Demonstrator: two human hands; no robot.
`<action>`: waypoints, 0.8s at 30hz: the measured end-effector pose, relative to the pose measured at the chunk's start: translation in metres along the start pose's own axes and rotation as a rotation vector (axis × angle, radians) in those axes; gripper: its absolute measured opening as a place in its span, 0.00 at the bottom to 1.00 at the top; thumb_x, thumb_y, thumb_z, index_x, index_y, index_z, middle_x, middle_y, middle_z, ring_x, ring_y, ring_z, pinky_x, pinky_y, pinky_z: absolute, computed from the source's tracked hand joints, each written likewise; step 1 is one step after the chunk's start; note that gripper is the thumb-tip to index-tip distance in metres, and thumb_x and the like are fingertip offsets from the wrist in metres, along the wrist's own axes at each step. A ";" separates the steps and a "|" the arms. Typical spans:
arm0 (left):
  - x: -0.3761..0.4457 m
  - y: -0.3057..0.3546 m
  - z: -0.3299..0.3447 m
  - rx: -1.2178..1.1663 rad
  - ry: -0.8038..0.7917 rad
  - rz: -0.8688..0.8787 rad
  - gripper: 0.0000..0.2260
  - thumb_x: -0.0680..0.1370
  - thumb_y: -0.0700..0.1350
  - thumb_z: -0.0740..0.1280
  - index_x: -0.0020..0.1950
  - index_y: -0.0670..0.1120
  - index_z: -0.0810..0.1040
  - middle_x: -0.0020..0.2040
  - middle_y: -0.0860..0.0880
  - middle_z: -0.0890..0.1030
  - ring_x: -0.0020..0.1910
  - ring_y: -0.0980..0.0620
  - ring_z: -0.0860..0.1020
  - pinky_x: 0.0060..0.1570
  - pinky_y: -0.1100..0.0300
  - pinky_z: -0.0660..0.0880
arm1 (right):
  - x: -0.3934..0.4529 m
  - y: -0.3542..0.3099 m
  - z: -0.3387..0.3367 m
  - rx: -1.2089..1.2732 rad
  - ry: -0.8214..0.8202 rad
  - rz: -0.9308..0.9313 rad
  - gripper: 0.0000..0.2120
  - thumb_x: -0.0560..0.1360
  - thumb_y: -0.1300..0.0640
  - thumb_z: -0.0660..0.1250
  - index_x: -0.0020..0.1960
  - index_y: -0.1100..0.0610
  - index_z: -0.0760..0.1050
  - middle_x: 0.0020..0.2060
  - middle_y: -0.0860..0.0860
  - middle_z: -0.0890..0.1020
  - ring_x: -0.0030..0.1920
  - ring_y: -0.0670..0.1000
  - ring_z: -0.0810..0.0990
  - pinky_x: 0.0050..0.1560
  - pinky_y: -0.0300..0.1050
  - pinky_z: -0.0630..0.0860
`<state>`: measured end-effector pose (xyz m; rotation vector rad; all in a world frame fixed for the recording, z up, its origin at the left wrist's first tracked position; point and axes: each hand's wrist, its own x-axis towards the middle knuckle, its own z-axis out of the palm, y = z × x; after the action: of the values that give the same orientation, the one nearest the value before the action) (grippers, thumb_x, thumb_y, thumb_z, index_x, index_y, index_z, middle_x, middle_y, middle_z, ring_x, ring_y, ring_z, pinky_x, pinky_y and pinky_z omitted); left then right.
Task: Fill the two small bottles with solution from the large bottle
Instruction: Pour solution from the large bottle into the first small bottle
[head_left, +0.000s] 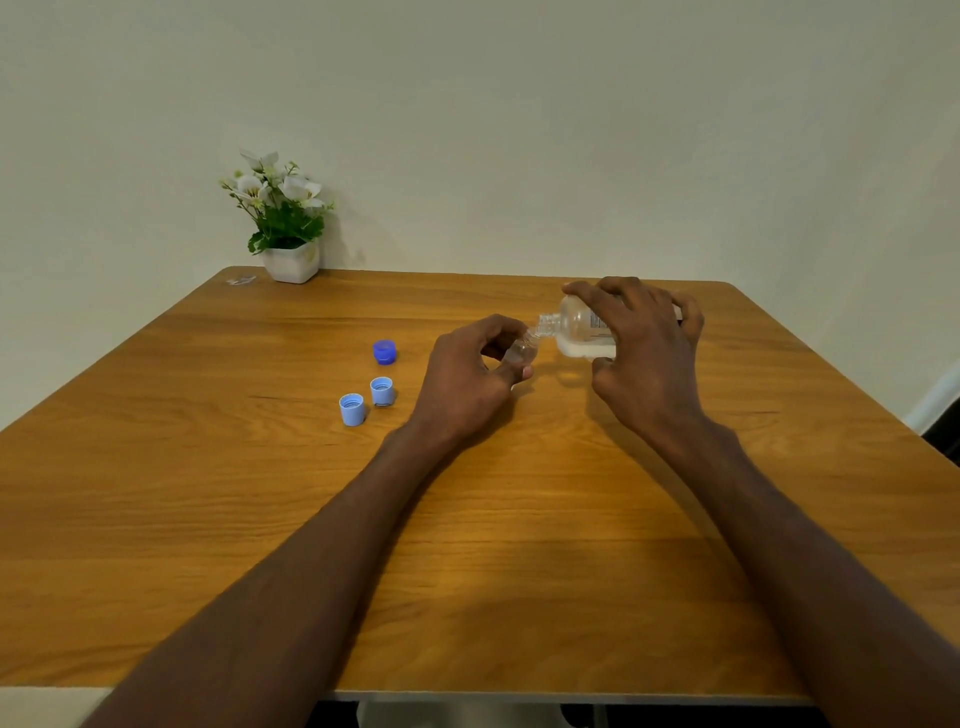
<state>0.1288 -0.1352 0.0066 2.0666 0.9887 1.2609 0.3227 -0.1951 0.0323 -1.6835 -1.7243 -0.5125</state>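
My right hand (647, 353) grips the large clear bottle (579, 332), tipped on its side with its open neck pointing left and some clear liquid pooled along its lower side. My left hand (467, 374) holds a small clear bottle (521, 351), tilted so its mouth meets the large bottle's neck. Only one small bottle shows; my hands may hide another. Two light blue caps (352, 409) (382, 391) stand open side up on the table, left of my left hand. A darker blue cap (385, 352) lies just behind them.
The wooden table (467, 545) runs to a wall at the back. A white pot of white flowers (287, 228) stands at the back left corner, with a small clear scrap (240, 280) beside it. The front table edge is near my elbows.
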 end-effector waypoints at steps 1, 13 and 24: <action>0.000 0.000 0.000 -0.002 -0.002 -0.002 0.15 0.75 0.42 0.77 0.62 0.49 0.83 0.51 0.57 0.85 0.50 0.64 0.81 0.45 0.75 0.73 | 0.000 0.000 0.000 -0.001 0.001 -0.001 0.42 0.63 0.66 0.76 0.74 0.43 0.72 0.67 0.48 0.76 0.70 0.54 0.71 0.71 0.55 0.56; -0.001 0.004 0.000 -0.051 0.019 -0.014 0.16 0.73 0.40 0.78 0.58 0.51 0.83 0.49 0.58 0.85 0.49 0.64 0.81 0.44 0.73 0.75 | -0.001 -0.002 0.000 0.005 -0.011 0.018 0.44 0.64 0.63 0.77 0.77 0.44 0.70 0.69 0.49 0.75 0.70 0.53 0.71 0.69 0.55 0.57; 0.001 0.000 0.000 -0.013 0.057 -0.042 0.18 0.73 0.43 0.79 0.61 0.48 0.81 0.53 0.54 0.84 0.52 0.59 0.82 0.52 0.63 0.79 | 0.001 -0.016 -0.003 0.240 0.189 0.094 0.40 0.70 0.47 0.80 0.76 0.55 0.68 0.65 0.53 0.78 0.61 0.53 0.77 0.56 0.57 0.79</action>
<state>0.1296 -0.1342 0.0069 1.9995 1.0409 1.3075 0.3075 -0.1981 0.0380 -1.4878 -1.4996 -0.3902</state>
